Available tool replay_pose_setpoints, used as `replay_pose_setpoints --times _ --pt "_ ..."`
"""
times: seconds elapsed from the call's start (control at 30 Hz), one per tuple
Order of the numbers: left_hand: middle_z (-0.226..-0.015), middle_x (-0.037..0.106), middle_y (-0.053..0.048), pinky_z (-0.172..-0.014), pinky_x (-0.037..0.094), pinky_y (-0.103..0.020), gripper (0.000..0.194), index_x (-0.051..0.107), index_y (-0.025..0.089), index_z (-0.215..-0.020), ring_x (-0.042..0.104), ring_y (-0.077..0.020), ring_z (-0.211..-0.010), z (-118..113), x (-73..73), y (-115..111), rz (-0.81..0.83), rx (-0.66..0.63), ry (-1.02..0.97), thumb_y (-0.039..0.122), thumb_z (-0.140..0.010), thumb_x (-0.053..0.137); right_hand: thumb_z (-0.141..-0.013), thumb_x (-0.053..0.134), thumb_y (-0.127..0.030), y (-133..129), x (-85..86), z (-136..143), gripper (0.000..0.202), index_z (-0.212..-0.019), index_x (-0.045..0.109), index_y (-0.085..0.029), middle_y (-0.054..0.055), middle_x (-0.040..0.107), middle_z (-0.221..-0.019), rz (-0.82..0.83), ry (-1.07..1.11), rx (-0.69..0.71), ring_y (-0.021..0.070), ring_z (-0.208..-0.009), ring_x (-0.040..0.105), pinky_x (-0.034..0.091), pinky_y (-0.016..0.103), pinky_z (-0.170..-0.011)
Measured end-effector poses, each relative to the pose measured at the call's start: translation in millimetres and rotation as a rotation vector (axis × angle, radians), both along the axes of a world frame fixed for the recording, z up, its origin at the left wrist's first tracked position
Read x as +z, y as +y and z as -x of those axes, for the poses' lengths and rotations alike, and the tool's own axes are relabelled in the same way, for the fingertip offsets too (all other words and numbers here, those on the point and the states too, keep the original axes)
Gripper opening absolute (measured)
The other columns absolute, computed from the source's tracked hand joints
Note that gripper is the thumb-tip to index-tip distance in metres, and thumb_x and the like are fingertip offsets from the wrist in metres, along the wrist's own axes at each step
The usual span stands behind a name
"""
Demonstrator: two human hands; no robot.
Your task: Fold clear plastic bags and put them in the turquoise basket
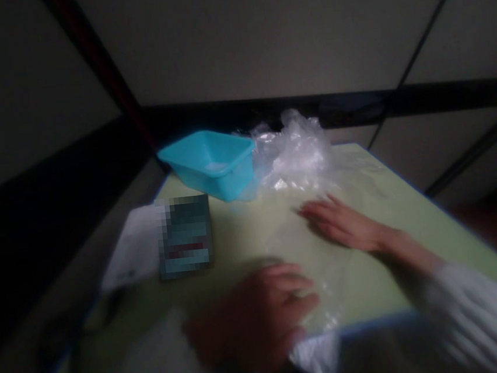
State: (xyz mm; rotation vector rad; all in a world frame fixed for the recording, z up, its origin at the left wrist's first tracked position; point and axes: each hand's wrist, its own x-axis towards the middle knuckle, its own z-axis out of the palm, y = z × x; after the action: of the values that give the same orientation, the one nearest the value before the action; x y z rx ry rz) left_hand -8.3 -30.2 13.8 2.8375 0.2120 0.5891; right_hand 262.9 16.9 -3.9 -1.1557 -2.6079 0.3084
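A clear plastic sheet or bag lies flat on the pale yellow table and hangs over its front edge. My left hand is over the near left side of this plastic, its fingers apart and somewhat blurred. Farther back and to the right, my right hand rests palm down with its fingers stretched across the plastic. Neither hand visibly grips anything. Behind them sits a crumpled heap of clear plastic.
A turquoise basin stands at the back left, beside the crumpled plastic, with something pale inside. Nearer on the left lie a pixelated dark rectangular item and a white paper. Light panels rise behind the table.
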Motion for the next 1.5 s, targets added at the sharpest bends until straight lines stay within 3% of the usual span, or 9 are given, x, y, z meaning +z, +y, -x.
replay_pose_setpoints --times 0.2,0.37,0.43,0.63,0.8,1.0,1.13,1.23,1.5 --pt "-0.097 0.071 -0.01 -0.095 0.045 -0.038 0.036 0.056 0.013 -0.117 0.062 -0.0238 -0.104 -9.8 -9.8 -3.5 0.058 -0.157 -0.008 0.026 -0.085 0.048 -0.09 0.038 -0.021 0.1 0.7 28.9 0.052 -0.141 0.031 -0.018 0.013 0.048 -0.14 0.018 -0.024 0.153 0.0252 -0.137 0.031 0.008 0.059 -0.113" --pt "-0.114 0.068 -0.01 -0.103 0.041 -0.037 0.036 0.055 0.014 -0.119 0.06 -0.0204 -0.108 -7.3 -8.2 -11.8 0.151 -0.177 -0.102 0.03 -0.091 0.04 -0.088 0.035 -0.02 3.2 4.7 32.0 0.054 -0.142 0.029 -0.02 0.01 0.047 -0.142 0.023 0.043 0.229 0.0224 -0.14 0.027 0.008 0.056 -0.114" --pt "-0.119 0.065 -0.009 -0.107 0.037 -0.037 0.034 0.055 0.016 -0.12 0.058 -0.0195 -0.114 -3.8 -4.6 -7.1 0.157 -0.058 -0.141 0.029 -0.091 0.042 -0.09 0.033 -0.025 5.4 6.8 17.5 0.051 -0.141 0.033 -0.021 0.009 0.045 -0.144 -0.008 0.106 0.192 0.024 -0.138 0.031 0.009 0.055 -0.114" --pt "-0.106 0.07 -0.006 -0.098 0.045 -0.043 0.022 0.066 0.019 -0.088 0.062 -0.0223 -0.105 -6.6 -11.3 50.3 0.175 0.642 -0.335 0.022 -0.089 0.044 -0.096 0.025 -0.041 9.1 7.0 -17.2 0.05 -0.143 0.028 -0.025 0.008 0.058 -0.132 -0.022 0.258 0.05 0.0265 -0.13 0.044 0.019 0.056 -0.112" --pt "-0.093 0.072 -0.005 -0.082 0.054 -0.035 0.019 0.063 0.017 -0.09 0.067 -0.0208 -0.09 -11.4 -26.2 90.5 0.212 0.848 -0.308 0.021 -0.084 0.045 -0.098 0.025 -0.036 13.4 -6.1 -1.4 0.048 -0.143 0.03 -0.021 0.009 0.064 -0.123 0.017 0.228 0.034 0.0254 -0.125 0.049 0.015 0.059 -0.112" --pt "-0.105 0.069 -0.007 -0.097 0.045 -0.043 0.022 0.062 0.019 -0.095 0.062 -0.0227 -0.102 -8.7 -30.3 87.2 0.158 0.794 -0.256 0.021 -0.086 0.042 -0.098 0.028 -0.035 19.9 -10.7 4.2 0.048 -0.144 0.03 -0.023 0.008 0.051 -0.139 -0.014 0.143 0.035 0.0252 -0.133 0.039 0.011 0.06 -0.112" --pt "-0.127 0.061 -0.008 -0.114 0.021 -0.049 0.03 0.054 0.018 -0.116 0.051 -0.0199 -0.122 -14.3 -27.9 75.4 0.112 0.545 -0.101 0.019 -0.09 0.039 -0.098 0.025 -0.04 17.3 -2.1 -14.6 0.048 -0.139 0.042 -0.021 0.009 0.058 -0.131 -0.101 0.199 0.021 0.026 -0.123 0.051 0.025 0.054 -0.111" --pt "-0.132 0.057 -0.009 -0.116 0.005 -0.053 0.033 0.048 0.019 -0.123 0.047 -0.0194 -0.128 -17.4 -27.7 69.9 0.108 0.503 -0.022 0.019 -0.092 0.038 -0.098 0.023 -0.039 14.3 0.2 -30.7 0.048 -0.13 0.052 -0.019 0.009 0.067 -0.117 -0.139 0.229 -0.019 0.0266 -0.111 0.059 0.037 0.053 -0.104" --pt "-0.125 0.061 -0.009 -0.117 0.006 -0.055 0.026 0.048 0.018 -0.118 0.051 -0.0196 -0.125 -9.5 -18.7 62.8 -0.043 0.509 0.068 0.018 -0.094 0.037 -0.098 0.023 -0.039 16.4 -8.5 -34.1 0.049 -0.123 0.058 -0.015 0.012 0.066 -0.118 -0.159 0.232 -0.029 0.0267 -0.107 0.061 0.042 0.05 -0.099"
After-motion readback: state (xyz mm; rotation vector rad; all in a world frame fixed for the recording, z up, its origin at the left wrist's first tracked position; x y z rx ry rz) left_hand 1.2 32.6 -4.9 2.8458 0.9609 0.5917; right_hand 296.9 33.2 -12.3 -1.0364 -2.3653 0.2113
